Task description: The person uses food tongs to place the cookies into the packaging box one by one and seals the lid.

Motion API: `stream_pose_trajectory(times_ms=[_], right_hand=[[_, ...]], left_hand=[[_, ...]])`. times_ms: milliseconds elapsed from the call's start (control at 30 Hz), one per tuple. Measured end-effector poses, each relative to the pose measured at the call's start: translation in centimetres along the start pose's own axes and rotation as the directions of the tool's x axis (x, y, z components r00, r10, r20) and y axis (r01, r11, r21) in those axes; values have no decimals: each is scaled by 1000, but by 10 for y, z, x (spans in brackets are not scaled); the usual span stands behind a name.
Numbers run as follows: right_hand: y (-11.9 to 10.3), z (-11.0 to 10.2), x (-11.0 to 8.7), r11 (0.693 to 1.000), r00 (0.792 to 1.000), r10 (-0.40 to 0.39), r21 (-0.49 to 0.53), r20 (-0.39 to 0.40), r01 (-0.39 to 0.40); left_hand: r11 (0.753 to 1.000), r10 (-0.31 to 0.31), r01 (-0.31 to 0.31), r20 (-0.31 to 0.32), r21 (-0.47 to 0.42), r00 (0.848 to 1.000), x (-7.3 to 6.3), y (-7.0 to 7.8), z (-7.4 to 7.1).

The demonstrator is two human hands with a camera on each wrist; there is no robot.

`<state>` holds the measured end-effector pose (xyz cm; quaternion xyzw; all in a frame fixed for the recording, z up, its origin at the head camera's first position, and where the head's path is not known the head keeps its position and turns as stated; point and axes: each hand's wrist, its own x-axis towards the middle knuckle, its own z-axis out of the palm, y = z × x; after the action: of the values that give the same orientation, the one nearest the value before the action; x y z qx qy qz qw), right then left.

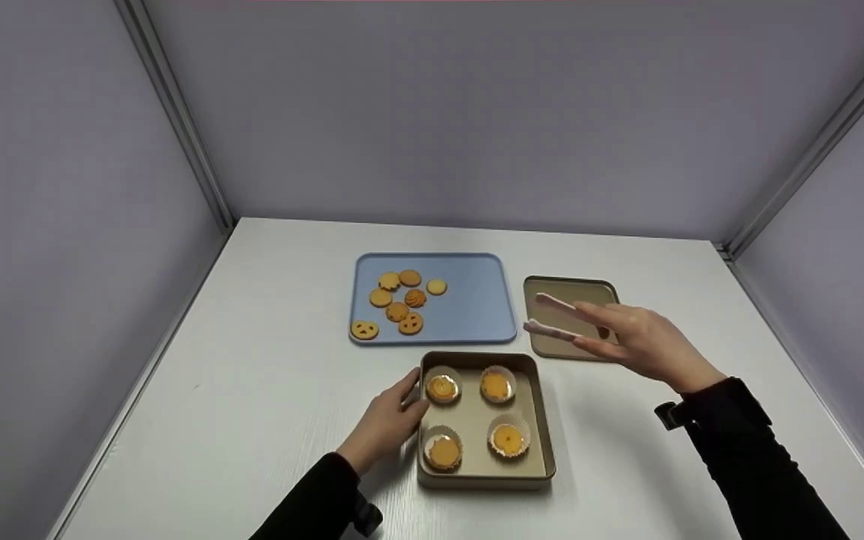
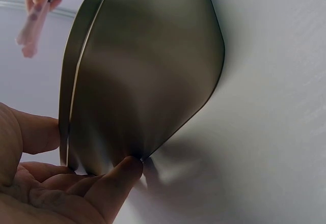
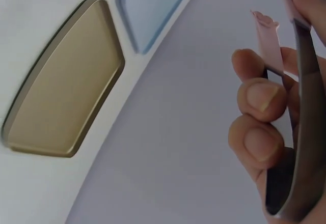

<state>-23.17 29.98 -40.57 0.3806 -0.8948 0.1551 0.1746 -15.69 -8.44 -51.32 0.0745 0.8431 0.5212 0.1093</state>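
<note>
My left hand grips the left wall of a deep gold baking pan. In the left wrist view its thumb lies at the rim and the other fingers press the outer wall near a corner. Inside the pan stand a few paper cups, among them a front right cup, each with a cookie in it. My right hand holds a pair of tongs with pink tips above the shallow gold tray. The tongs' tips are spread apart with nothing between them; their dark metal arms show in the right wrist view.
Behind the pan lies a blue tray with several cookies grouped on its left half, one round cookie a little apart. The white table is enclosed by grey panels at the back and sides.
</note>
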Motion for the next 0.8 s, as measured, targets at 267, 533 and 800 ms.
stream_pose_trajectory(times_ms=[267, 533, 800], right_hand=[[22, 4, -13, 981, 983, 186, -51, 0, -186], [42, 11, -27, 942, 944, 327, -63, -32, -329], [56, 19, -43, 850, 850, 526, -24, -22, -526]], left_hand=[[1000, -3, 3, -7, 10, 1000, 1, -1, 1], [1000, -1, 2, -11, 22, 1000, 1, -2, 1], [1000, -20, 20, 16, -18, 1000, 1, -1, 1]])
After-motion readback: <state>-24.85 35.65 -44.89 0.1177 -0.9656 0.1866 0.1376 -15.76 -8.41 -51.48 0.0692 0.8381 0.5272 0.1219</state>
